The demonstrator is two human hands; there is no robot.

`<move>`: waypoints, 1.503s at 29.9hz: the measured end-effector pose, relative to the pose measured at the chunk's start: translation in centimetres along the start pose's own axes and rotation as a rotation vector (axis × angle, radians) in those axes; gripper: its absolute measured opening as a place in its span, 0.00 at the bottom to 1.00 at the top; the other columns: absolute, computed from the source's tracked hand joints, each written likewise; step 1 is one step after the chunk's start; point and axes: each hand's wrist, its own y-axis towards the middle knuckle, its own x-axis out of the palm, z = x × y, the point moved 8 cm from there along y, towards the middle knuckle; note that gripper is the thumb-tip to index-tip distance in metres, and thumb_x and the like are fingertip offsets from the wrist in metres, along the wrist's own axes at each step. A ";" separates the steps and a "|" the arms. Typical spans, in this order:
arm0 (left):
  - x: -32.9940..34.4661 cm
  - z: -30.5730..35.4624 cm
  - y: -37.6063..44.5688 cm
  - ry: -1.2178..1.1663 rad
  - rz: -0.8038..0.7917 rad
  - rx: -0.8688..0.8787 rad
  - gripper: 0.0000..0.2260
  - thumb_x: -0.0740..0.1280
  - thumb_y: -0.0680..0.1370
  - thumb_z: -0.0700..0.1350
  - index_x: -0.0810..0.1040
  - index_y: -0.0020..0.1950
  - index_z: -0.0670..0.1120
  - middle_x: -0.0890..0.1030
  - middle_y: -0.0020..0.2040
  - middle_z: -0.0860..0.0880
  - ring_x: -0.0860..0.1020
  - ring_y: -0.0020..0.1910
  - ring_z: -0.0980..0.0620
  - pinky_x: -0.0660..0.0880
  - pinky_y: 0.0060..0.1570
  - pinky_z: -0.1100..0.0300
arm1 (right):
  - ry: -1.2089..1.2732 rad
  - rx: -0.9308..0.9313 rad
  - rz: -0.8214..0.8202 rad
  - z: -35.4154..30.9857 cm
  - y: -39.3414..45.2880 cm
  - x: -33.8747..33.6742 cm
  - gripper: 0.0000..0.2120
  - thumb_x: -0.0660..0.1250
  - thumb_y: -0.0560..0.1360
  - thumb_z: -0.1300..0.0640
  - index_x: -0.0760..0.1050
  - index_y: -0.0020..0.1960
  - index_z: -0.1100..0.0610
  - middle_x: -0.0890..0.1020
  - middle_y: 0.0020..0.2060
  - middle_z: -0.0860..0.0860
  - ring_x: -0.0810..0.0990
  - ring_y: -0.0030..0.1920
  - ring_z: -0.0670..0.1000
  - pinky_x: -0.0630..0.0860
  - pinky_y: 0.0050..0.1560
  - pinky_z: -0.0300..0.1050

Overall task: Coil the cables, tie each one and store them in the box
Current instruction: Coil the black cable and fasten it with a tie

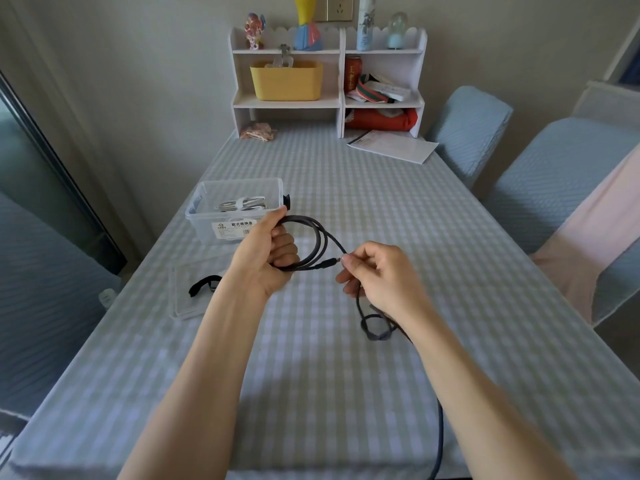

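Note:
A dark grey cable (320,237) is partly wound into loops above the checked table. My left hand (268,252) grips those loops, fingers curled round them. My right hand (375,271) pinches the cable close to where its plug end crosses the coil, and the loose rest (375,329) trails under my right forearm to the table's front edge. A clear plastic box (207,216) with a white label stands behind my left hand, with a coiled white cable (242,203) inside. A black tie strap (204,284) lies on the clear box lid (188,299).
Another black strap (287,201) sits at the box's right side. A white shelf unit (327,81) with a yellow bin stands at the table's far end, papers (391,145) in front of it. Blue-covered chairs (554,174) line the right side.

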 end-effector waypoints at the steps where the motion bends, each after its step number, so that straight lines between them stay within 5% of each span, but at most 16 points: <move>1: 0.0 0.0 -0.1 0.005 -0.002 -0.004 0.21 0.69 0.77 0.48 0.62 0.29 0.49 0.57 0.24 0.54 0.54 0.20 0.57 0.52 0.18 0.65 | -0.045 0.005 -0.014 -0.1 -0.2 0.2 0.10 0.65 0.81 0.57 0.78 0.43 0.61 0.86 0.35 0.51 0.85 0.34 0.52 0.83 0.41 0.53; 6: 0.3 -0.2 -1.1 0.029 -0.029 -0.018 0.21 0.69 0.78 0.47 0.62 0.30 0.49 0.56 0.24 0.54 0.54 0.20 0.57 0.52 0.17 0.65 | -0.090 0.097 -0.144 -1.3 -1.8 0.8 0.14 0.59 0.83 0.57 0.77 0.43 0.60 0.86 0.37 0.55 0.85 0.34 0.54 0.80 0.36 0.45; 16: 1.1 1.3 -4.9 0.002 -0.109 -0.001 0.21 0.69 0.78 0.48 0.63 0.28 0.49 0.56 0.24 0.55 0.54 0.19 0.57 0.52 0.17 0.66 | 0.518 0.371 -0.293 -3.4 -5.8 2.1 0.10 0.57 0.84 0.58 0.74 0.51 0.62 0.87 0.43 0.57 0.79 0.26 0.46 0.73 0.23 0.36; 29: -0.8 -1.4 -9.6 0.009 -0.103 -0.031 0.21 0.68 0.78 0.48 0.62 0.29 0.49 0.56 0.24 0.55 0.55 0.18 0.57 0.53 0.14 0.66 | 0.029 0.122 -0.220 -3.5 -10.7 1.1 0.08 0.68 0.79 0.59 0.79 0.44 0.63 0.79 0.29 0.51 0.80 0.30 0.49 0.80 0.33 0.45; 33: -0.5 -2.6 -10.2 -0.035 -0.085 -0.029 0.21 0.67 0.79 0.48 0.62 0.30 0.49 0.56 0.23 0.55 0.54 0.18 0.58 0.53 0.15 0.65 | 0.049 0.163 -0.167 -3.0 -11.0 1.5 0.02 0.68 0.77 0.62 0.77 0.50 0.59 0.84 0.41 0.54 0.85 0.35 0.50 0.84 0.40 0.47; 36: -0.4 -3.3 -10.0 -0.090 -0.080 -0.034 0.20 0.67 0.79 0.48 0.62 0.31 0.49 0.55 0.24 0.55 0.54 0.19 0.58 0.52 0.15 0.66 | 0.168 0.189 -0.189 -2.4 -11.3 2.5 0.11 0.68 0.76 0.63 0.75 0.58 0.59 0.82 0.52 0.56 0.85 0.39 0.50 0.81 0.36 0.46; 41: -0.2 -3.7 -9.4 -0.188 -0.063 0.013 0.20 0.66 0.80 0.48 0.62 0.31 0.49 0.55 0.24 0.54 0.54 0.20 0.57 0.54 0.17 0.65 | 0.276 0.193 -0.228 -1.5 -11.2 3.9 0.14 0.67 0.78 0.47 0.80 0.56 0.57 0.84 0.52 0.52 0.83 0.50 0.51 0.81 0.40 0.44; 45: -0.2 -3.4 -8.5 -0.127 0.008 0.124 0.21 0.66 0.80 0.49 0.60 0.32 0.49 0.55 0.26 0.53 0.54 0.22 0.55 0.58 0.20 0.63 | 0.189 0.121 -0.109 -1.6 -8.7 3.9 0.17 0.58 0.83 0.46 0.79 0.57 0.56 0.83 0.51 0.51 0.81 0.47 0.47 0.80 0.41 0.40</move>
